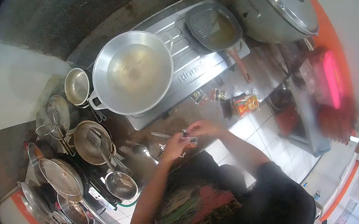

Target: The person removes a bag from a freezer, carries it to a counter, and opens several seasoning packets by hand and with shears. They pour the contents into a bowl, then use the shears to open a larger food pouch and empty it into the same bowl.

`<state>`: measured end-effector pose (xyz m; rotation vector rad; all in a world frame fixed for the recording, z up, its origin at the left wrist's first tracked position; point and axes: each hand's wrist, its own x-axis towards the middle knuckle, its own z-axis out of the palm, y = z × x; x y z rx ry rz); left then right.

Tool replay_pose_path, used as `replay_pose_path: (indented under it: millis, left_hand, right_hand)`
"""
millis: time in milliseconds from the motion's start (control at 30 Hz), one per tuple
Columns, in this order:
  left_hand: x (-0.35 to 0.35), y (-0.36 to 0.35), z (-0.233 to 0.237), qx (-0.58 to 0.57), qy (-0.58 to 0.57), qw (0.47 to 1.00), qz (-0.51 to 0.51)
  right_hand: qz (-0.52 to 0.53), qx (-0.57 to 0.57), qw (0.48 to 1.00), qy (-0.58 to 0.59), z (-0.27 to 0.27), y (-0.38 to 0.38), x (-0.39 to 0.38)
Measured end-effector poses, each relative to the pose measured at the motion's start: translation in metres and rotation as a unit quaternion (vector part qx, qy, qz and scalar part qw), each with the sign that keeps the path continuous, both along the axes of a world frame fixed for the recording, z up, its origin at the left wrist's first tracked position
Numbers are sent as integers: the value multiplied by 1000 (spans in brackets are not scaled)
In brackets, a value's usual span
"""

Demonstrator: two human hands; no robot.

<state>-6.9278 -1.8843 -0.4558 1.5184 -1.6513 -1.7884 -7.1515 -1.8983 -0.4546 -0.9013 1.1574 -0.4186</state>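
Close to the counter's front edge, my left hand and my right hand meet at a small printed sachet. The fingers of both are pinched on it, and they cover much of it. What is printed on it is too small to read. Beyond my hands, small sachets with dark and coloured print lie before the stove. An orange and yellow packet rests to the right of them. Left of my left hand are a metal ladle and small scraps.
A large aluminium wok with cloudy liquid sits on the Rinnai stove. Beside it is a square grill pan with its handle toward me. A lidded pot stands at the back right. Pans, strainers and a spatula crowd the left.
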Motion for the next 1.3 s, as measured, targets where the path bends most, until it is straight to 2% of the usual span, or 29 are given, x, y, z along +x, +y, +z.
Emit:
replay_pose_path:
  millis: [33, 67, 133, 167, 200, 233, 300, 367, 433, 500, 533, 600, 633, 700, 767, 833, 900, 933, 967, 1000, 1033, 1067, 1100, 1167, 1233, 1267, 1300]
  left_hand:
    - [-6, -8, -4, 73, 34, 997, 3]
    - [-6, -13, -5, 86, -16, 996, 2]
    - [-7, -24, 18, 113, -119, 986, 0]
    - [-2, -22, 18, 110, -108, 988, 8]
    - [5, -20, 15, 105, -97, 990, 17]
    - [13, -18, 12, 99, -86, 991, 25]
    - [27, -12, 4, 159, -1, 985, 69]
    - [37, -2, -1, 177, 82, 973, 123]
    - [39, -3, 23, 201, 101, 960, 169]
    - [40, 0, 34, 263, 154, 918, 252]
    - [44, 3, 37, 234, 140, 930, 245]
    - [53, 10, 42, 175, 114, 951, 228]
    - [57, 13, 44, 136, 47, 967, 211]
    - [66, 19, 49, 60, -91, 978, 179]
    - [83, 32, 40, 49, -48, 983, 172]
    - [99, 45, 26, 31, -5, 986, 165]
    - [108, 61, 21, 52, 65, 970, 229]
    - [109, 69, 22, 62, 101, 959, 258]
    - [111, 77, 23, 72, 136, 946, 285]
    - [114, 78, 51, 161, 218, 900, 340]
    - [119, 80, 72, 182, 250, 883, 353]
    - [124, 83, 90, 202, 283, 864, 364]
    - [131, 88, 99, 222, 315, 843, 376]
    - [151, 101, 85, 192, 345, 835, 384]
    - [162, 111, 96, 161, 355, 824, 411]
    - [171, 118, 96, 125, 313, 853, 399]
    - [178, 123, 95, 90, 270, 878, 386]
  right_hand:
    - [-26, 17, 999, -35, 4, -7, 0]
    - [-70, -51, 996, 28, -5, -16, -7]
    - [-211, -105, 955, 179, -52, -34, -25]
    - [-303, -88, 911, 268, -88, -38, -30]
    - [-311, -212, 840, 390, -121, -45, -33]
    - [-310, -330, 740, 498, -142, -52, -32]
    - [-291, -324, 694, 574, -123, -61, -20]
    - [-308, -250, 707, 586, -115, -67, -8]
    - [-350, -102, 767, 528, -126, -65, -5]
    - [-263, -92, 787, 551, -200, -44, -17]
    - [-220, -89, 792, 562, -222, -38, -21]
    - [-249, -161, 818, 492, -161, -22, -11]
    - [-259, -198, 829, 455, -133, -9, -5]
    - [-292, -174, 912, 229, -111, 14, -3]
    - [-308, -104, 945, 35, -79, 34, 8]
    - [-316, -4, 942, -112, 2, 38, 35]
    - [-273, 44, 943, -183, 67, 42, 68]
    - [-251, 69, 941, -217, 83, 47, 87]
    - [-243, 58, 950, -185, 87, 54, 106]
    - [-235, 45, 959, -152, 90, 61, 126]
    - [-227, 31, 966, -118, 91, 67, 144]
    - [-194, -55, 979, -28, 80, 73, 160]
    - [-162, -86, 983, 16, 80, 76, 170]
    - [-94, -147, 979, 101, 80, 81, 190]
    - [-113, -161, 978, 75, 74, 87, 214]
    - [-124, -167, 976, 61, 71, 92, 224]
    - [-115, -223, 964, 86, 78, 95, 233]
